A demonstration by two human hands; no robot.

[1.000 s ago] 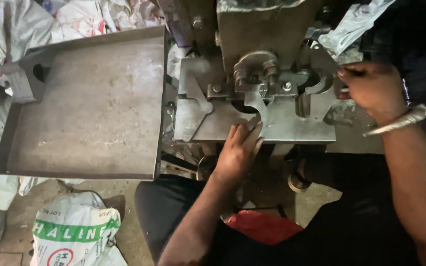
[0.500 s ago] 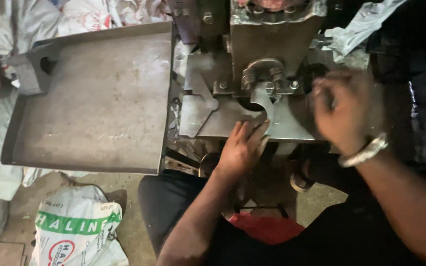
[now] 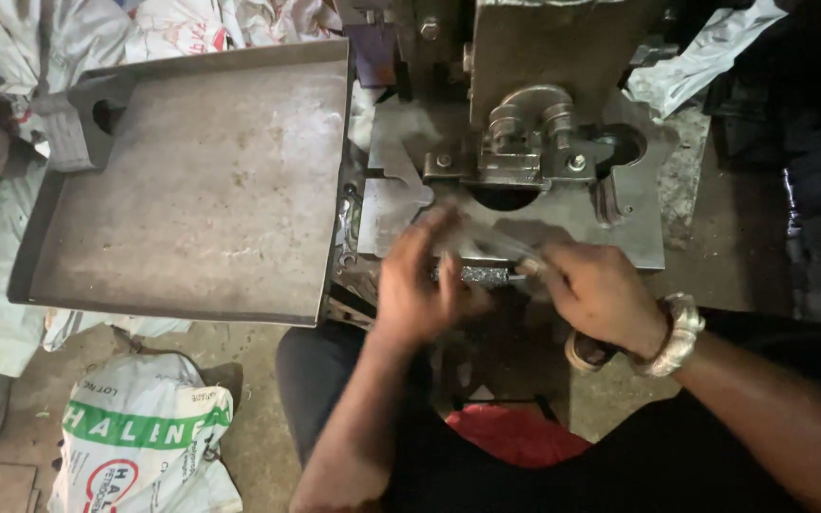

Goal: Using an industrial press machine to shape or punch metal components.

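A small shiny metal piece (image 3: 483, 275), silvery and rough-textured, motion-blurred; exact shape cannot be told. It lies at the front edge of the grey press plate (image 3: 634, 237), just below the machine's round die opening (image 3: 505, 197). Left hand (image 3: 417, 285) touches its left end, fingers spread and blurred, grip loose; whether it holds the piece cannot be told. Right hand (image 3: 596, 290), bracelet (image 3: 674, 332) at the wrist, pinches the right end, grip narrow on the piece. Flat metal tray (image 3: 192, 190) sits left of the machine; white sack (image 3: 144, 437) on the floor.
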